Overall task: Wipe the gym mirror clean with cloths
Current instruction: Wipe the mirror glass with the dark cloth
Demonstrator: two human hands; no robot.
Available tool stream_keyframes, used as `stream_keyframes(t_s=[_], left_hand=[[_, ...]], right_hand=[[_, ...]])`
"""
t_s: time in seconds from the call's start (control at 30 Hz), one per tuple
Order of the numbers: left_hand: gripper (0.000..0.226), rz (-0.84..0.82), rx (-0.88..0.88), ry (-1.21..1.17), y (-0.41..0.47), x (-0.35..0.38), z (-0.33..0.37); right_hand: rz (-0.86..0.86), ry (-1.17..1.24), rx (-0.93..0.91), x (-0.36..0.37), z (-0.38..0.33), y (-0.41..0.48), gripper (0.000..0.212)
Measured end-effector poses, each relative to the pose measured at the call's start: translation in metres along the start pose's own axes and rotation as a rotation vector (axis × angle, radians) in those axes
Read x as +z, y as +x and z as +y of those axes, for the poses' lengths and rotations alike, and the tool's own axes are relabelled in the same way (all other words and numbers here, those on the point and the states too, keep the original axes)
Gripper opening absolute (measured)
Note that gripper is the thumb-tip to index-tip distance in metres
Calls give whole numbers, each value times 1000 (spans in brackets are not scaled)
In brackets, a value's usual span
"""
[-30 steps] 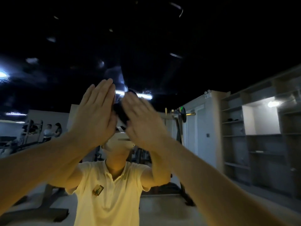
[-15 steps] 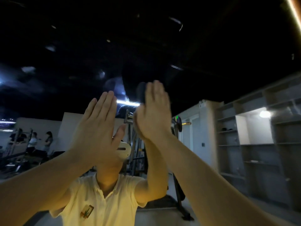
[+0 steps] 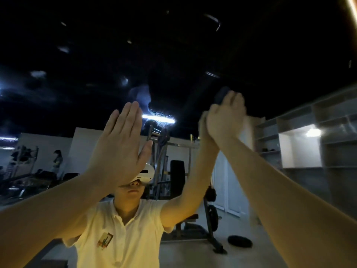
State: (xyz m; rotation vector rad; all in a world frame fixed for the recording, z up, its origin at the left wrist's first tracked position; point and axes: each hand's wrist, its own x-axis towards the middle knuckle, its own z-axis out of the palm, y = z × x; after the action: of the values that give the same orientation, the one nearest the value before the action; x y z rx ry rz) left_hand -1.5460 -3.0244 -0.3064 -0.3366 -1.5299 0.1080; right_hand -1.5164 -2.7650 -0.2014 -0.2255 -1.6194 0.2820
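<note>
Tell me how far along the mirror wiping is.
Done: no clearly finished patch shows. In hand: the right hand has a dark cloth up against the mirror, motion-blurred, grip unclear. The left hand is raised flat toward the glass, fingers straight, no cloth visible with it. Left: pale hazy smudges spread across the upper glass, so most wiping seems ahead.

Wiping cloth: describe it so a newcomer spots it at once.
On the mirror, find the raised right hand, blurred, near the reflected shelves. The dark blue cloth pokes out above it; the flat left hand shows none.
</note>
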Motion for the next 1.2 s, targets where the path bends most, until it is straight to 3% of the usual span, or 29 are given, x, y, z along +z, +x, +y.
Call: stream_keyframes(t_s=[0.1,0.2,0.27,0.33,0.4,0.47,0.53,0.57,0.67,0.83,0.9,1.0,1.07,1.13,1.2], left_hand=[[77,6,0,-40,-2,0,0],[72,53,-7,-175,-3,-6,-2],[70,89,-18,-271,-6,-13,-8],[69,79,-57,-282,-10,-22,-24],[71,40,-81,-241,-14,-27,-44],[74,4,-89,-157,-20,-31,-63],[76,-27,-105,-99,-28,-32,-77],[77,-43,-111,-76,-32,-31,-82],[77,-64,-92,-17,-40,-27,-85],[78,-62,-86,18,-40,-25,-86],[79,-75,-78,37,-42,-24,-87],[78,-80,-68,53,-43,-23,-86],[78,-70,-65,45,-42,-22,-86],[78,-66,-66,31,-42,-22,-86],[78,-59,-62,27,-41,-21,-86]], right_hand=[[1,-20,-280,7,-61,-31,73],[-121,92,-663,6,-94,-70,78],[-196,126,-896,5,-87,-91,75],[-224,38,-986,4,-61,-98,72],[-184,-48,-854,2,-30,-88,74],[-84,-64,-506,0,-17,-59,70],[-42,-53,-226,-3,-35,-31,67],[-44,-14,-184,-3,-53,-26,67],[-8,17,-377,7,-117,-57,68],[-103,-34,-987,9,-148,-112,68],[-28,-73,-914,7,-133,-86,72],[37,-66,-413,3,-117,-30,68],[3,2,-231,2,-129,-16,67],[27,37,-298,4,-159,-34,69],[36,66,-588,7,-183,-69,69]])
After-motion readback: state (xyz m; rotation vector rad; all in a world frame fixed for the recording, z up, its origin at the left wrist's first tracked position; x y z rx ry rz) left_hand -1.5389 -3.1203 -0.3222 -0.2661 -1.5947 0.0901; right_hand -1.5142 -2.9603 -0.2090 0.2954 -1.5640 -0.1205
